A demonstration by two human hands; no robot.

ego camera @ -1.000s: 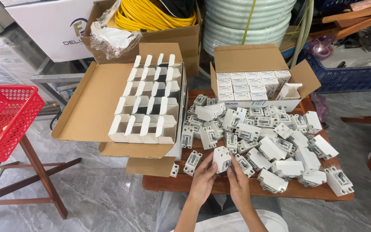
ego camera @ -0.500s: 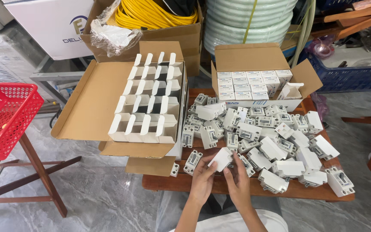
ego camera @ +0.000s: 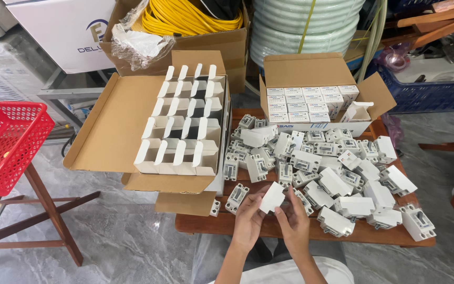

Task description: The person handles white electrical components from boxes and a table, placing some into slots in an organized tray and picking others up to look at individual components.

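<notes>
White cardboard, a small carton [ego camera: 272,197], sits pinched between our left hand [ego camera: 248,221] and right hand [ego camera: 293,223], both grips closed on it above the counter [ego camera: 300,231] edge, close to the breakers [ego camera: 316,163] heaped there for easy reach.

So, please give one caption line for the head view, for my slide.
Both hands, left and right, hold a small white box over a table heaped with white breakers.
</notes>
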